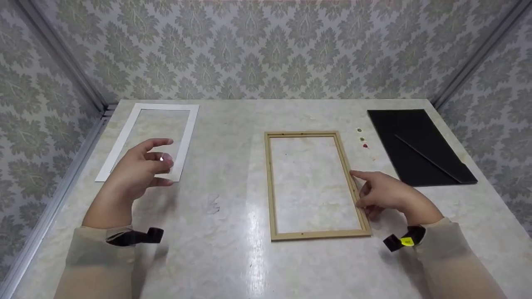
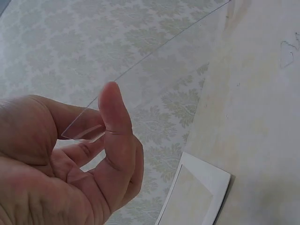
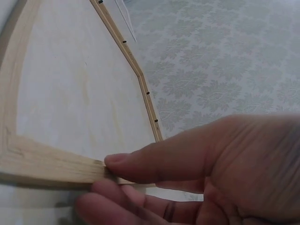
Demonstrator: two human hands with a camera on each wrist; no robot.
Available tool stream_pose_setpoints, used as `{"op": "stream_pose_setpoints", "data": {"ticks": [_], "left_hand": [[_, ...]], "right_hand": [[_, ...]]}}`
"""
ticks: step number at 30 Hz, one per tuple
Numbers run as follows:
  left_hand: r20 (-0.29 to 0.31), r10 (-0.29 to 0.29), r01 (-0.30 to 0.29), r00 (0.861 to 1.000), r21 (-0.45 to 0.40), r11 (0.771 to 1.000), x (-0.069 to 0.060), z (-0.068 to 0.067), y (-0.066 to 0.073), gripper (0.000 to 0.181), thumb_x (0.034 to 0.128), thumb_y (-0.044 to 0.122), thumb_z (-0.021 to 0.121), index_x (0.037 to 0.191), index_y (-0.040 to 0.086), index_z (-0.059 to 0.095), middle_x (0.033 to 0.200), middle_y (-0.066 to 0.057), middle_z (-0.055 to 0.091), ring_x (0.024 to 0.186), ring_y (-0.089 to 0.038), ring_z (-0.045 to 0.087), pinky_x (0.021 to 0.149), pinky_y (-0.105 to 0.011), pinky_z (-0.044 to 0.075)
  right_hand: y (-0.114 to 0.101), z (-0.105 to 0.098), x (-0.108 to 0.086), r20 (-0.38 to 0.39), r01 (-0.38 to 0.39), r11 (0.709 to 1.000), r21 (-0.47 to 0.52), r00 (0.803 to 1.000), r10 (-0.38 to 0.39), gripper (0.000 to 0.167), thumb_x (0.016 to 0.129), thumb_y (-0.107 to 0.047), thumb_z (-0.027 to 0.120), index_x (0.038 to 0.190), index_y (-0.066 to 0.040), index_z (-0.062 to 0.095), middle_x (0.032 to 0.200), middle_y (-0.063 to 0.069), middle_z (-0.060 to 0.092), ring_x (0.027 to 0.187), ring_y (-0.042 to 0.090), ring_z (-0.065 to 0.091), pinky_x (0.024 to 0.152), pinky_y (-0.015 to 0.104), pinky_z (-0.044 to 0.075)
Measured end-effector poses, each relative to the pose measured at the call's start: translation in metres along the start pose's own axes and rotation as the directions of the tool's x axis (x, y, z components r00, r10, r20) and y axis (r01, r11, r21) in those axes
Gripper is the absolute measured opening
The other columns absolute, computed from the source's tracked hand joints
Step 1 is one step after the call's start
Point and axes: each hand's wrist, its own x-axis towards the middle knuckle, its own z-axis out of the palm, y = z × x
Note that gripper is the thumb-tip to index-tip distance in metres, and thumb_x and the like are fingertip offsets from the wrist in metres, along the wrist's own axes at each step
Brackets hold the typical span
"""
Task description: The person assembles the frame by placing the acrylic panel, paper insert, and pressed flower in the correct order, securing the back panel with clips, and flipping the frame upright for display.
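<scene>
In the head view my left hand [image 1: 141, 168] is raised over the white mat [image 1: 189, 143] at the left. Its thumb and fingers pinch a clear pane [image 2: 154, 65] near one corner, plain in the left wrist view but almost invisible from the head. A wooden picture frame [image 1: 318, 236] lies flat on the table, with the tabletop showing through its opening. At the frame's right side, my right hand [image 1: 382, 195] grips the rail between thumb and fingers. The right wrist view has the thumb [image 3: 126, 164] on the rail and the other fingers against its outer side.
A black backing board [image 1: 415, 145] lies at the right, with a thin black strip [image 1: 428, 158] across it. Between board and frame are small green and red bits [image 1: 365, 145]. Patterned walls [image 1: 249, 50] enclose the table [image 1: 224, 166] at the back and sides.
</scene>
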Motion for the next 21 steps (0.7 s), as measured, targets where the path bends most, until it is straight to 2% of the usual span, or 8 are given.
{"op": "stream_pose_setpoints", "data": {"ticks": [5,8,11,14,17,21], "left_hand": [[-0.002,0.038,-0.038,0.999,-0.128,0.991,-0.001,-0.002,0.001,0.055,0.1102,0.002,0.067,0.158,0.025,0.054,0.106,0.007,0.064,0.095,-0.012,0.062,0.075,-0.031,0.069],[0.013,0.068,-0.063,0.998,-0.233,0.97,-0.003,-0.004,0.001,0.049,0.11,0.002,0.069,0.151,0.026,0.057,0.103,0.007,0.067,0.092,-0.011,0.064,0.072,-0.031,0.069],[0.038,0.097,-0.081,0.995,-0.306,0.948,-0.007,-0.003,0.002,0.048,0.109,0.002,0.072,0.148,0.026,0.059,0.102,0.006,0.069,0.091,-0.011,0.065,0.071,-0.032,0.068],[0.06,0.125,-0.099,0.99,-0.332,0.938,-0.009,0.002,0.005,0.049,0.1077,0.001,0.074,0.149,0.026,0.061,0.102,0.005,0.069,0.091,-0.011,0.065,0.07,-0.032,0.069],[0.081,0.146,-0.112,0.986,-0.326,0.939,-0.011,0.011,0.009,0.051,0.1077,0.002,0.074,0.151,0.025,0.06,0.104,0.004,0.069,0.091,-0.01,0.065,0.072,-0.032,0.069],[0.106,0.141,-0.102,0.984,-0.314,0.944,-0.011,0.029,0.012,0.057,0.1082,0.004,0.075,0.158,0.024,0.056,0.106,0.005,0.068,0.093,-0.01,0.066,0.075,-0.031,0.069]], "right_hand": [[0.0,0.006,0.006,-0.059,0.031,0.999,0.022,0.998,-0.03,0.099,0.099,-0.003,0.081,0.179,0.0,0.023,0.107,0.016,0.07,0.075,0.02,0.077,0.07,0.036,0.069],[-0.001,0.01,0.01,-0.096,0.058,0.998,0.028,0.994,-0.055,0.093,0.099,-0.004,0.081,0.176,0.003,0.031,0.108,0.014,0.07,0.077,0.017,0.075,0.07,0.033,0.067],[-0.003,0.012,0.011,-0.099,0.067,0.997,0.037,0.993,-0.063,0.092,0.097,-0.002,0.082,0.175,0.005,0.033,0.107,0.013,0.069,0.077,0.016,0.073,0.069,0.032,0.067],[-0.003,0.013,0.01,-0.08,0.066,0.996,0.054,0.995,-0.062,0.095,0.096,0.001,0.082,0.175,0.007,0.03,0.106,0.012,0.067,0.074,0.016,0.073,0.068,0.032,0.066],[-0.003,0.014,0.01,-0.079,0.072,0.995,0.065,0.995,-0.067,0.096,0.095,0.002,0.081,0.175,0.007,0.029,0.105,0.012,0.067,0.072,0.016,0.073,0.066,0.032,0.066],[-0.004,0.019,0.013,-0.128,0.093,0.993,0.07,0.988,-0.084,0.087,0.096,0.001,0.082,0.171,0.007,0.039,0.108,0.014,0.07,0.074,0.015,0.074,0.069,0.032,0.067]]}}
